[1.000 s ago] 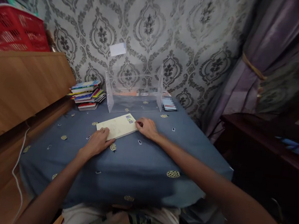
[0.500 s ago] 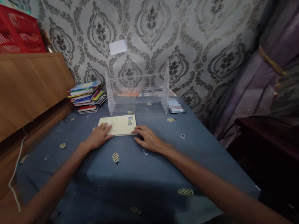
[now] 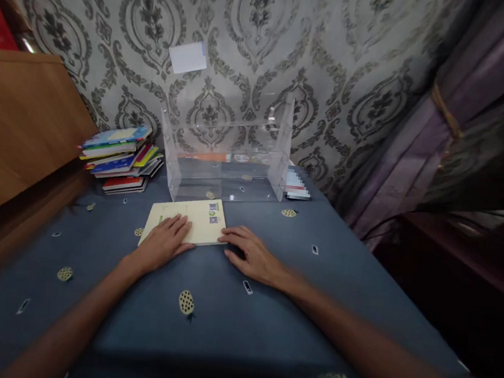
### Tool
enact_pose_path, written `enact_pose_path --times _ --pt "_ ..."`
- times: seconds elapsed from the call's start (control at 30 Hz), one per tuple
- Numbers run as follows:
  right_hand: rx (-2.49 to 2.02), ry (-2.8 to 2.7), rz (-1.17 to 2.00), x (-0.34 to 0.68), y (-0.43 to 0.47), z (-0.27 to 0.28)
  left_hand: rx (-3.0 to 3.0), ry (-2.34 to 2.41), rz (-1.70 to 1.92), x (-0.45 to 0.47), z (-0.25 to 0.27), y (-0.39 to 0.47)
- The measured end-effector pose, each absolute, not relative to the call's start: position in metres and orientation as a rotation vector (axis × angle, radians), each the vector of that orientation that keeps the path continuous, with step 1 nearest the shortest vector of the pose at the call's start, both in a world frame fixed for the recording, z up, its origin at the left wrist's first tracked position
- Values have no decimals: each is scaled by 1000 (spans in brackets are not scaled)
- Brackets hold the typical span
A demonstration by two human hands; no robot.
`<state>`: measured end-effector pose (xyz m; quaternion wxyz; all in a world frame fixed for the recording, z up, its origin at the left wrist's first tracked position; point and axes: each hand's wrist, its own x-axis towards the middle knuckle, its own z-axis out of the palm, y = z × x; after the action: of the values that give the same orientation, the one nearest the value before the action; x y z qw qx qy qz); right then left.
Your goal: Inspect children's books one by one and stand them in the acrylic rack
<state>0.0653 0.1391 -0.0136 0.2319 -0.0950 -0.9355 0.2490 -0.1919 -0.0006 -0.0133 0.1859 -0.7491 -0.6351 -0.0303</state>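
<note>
Hands, two: left hand (image 3: 165, 241) and right hand (image 3: 251, 255), both at one cream book (image 3: 200, 222) lying flat on the worktop (image 3: 226, 332), nearer its far edge than its near one. The left hand rests palm down across the cover, fingers close together and thumb held apart along the near side, pinching nothing. The right hand is half spread, a gap between thumb and fingers, its fingertips at the book's right side by the near corner. Three small printed marks show on the cover.

One clear stand (image 3: 228, 138) stands just behind the book, between it and the worktop's far edge. One stack of books (image 3: 121, 159) sits at the far left corner, too overlapped for a sure count. One blurred-out item (image 3: 297, 185) lies near the far right corner, just beside the stand. An orange strip (image 3: 205, 155) shows through the stand, and one white card (image 3: 188, 57) is above its left end; whether it touches the wall (image 3: 272, 9) I cannot tell. A wooden panel (image 3: 18, 120) borders the left edge, one tied curtain (image 3: 413, 153) hangs beyond the right
</note>
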Motion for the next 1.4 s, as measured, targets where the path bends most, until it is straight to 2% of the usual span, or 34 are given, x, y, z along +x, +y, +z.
enact_pose_path --times 0.67,1.13,1.4 --pt "-227 -2518 759 69 139 -8 -2191 -1680 35 -190 -10 4" --pt "-359 -2221 930 65 143 -5 -2185 -2053 -418 -193 24 11" --pt "-497 -2237 934 65 144 -2 -2164 -2009 -477 -189 10 3"
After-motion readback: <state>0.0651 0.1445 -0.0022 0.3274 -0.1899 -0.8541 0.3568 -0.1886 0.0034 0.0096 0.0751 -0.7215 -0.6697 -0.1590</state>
